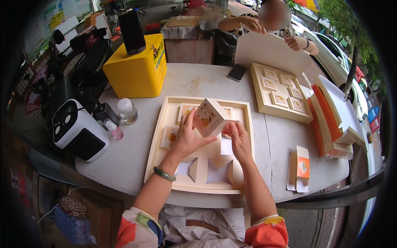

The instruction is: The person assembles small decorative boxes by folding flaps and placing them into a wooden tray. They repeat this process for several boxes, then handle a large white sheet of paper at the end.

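My left hand (184, 138) grips a small cream carton (209, 118) printed with orange and floral artwork, tilted above the tray. At the carton's right end my right hand (240, 142) is closed, thumb and fingers pinching its edge; my fingers hide exactly what they touch there. Beneath both hands lies a large cream tray (219, 191) with cut-out compartments. Several similar printed small boxes (168, 137) sit in its far and left compartments, partly covered by my hands. The near compartments show white bottoms and angled cream flaps.
Left: a white-and-black appliance (80, 130), bottles (128, 110) and a yellow cabinet (136, 66) bearing a black speaker. Right: an unfolded orange-and-white carton (302, 167) and stacked packaging (331, 120). Across the table, another person holds a white board over a second filled tray (285, 111); a phone (237, 72) lies nearby.
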Available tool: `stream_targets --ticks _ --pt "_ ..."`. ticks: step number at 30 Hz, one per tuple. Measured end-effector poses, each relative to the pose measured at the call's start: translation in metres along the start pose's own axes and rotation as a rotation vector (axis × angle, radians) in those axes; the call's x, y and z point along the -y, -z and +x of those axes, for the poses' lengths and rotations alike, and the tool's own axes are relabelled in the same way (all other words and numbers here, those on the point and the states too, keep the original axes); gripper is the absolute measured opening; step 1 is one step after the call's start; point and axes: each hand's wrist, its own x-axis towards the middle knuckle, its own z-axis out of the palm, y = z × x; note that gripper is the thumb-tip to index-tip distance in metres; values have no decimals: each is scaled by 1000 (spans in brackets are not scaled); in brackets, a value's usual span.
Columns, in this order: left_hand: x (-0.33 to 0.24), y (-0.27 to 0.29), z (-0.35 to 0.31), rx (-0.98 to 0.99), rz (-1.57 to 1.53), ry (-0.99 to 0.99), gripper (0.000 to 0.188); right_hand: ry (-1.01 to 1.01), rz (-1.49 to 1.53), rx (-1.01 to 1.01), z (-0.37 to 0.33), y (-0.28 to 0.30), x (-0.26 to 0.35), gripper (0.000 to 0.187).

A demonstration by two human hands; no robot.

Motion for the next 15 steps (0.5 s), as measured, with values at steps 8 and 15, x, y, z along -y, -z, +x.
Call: stream_targets --ticks 8,15 --pt "-3 3 3 71 -57 57 91 282 141 -526 1 37 31 22" --pt "-16 -6 0 150 -11 -49 89 283 -285 -501 -82 68 17 9"
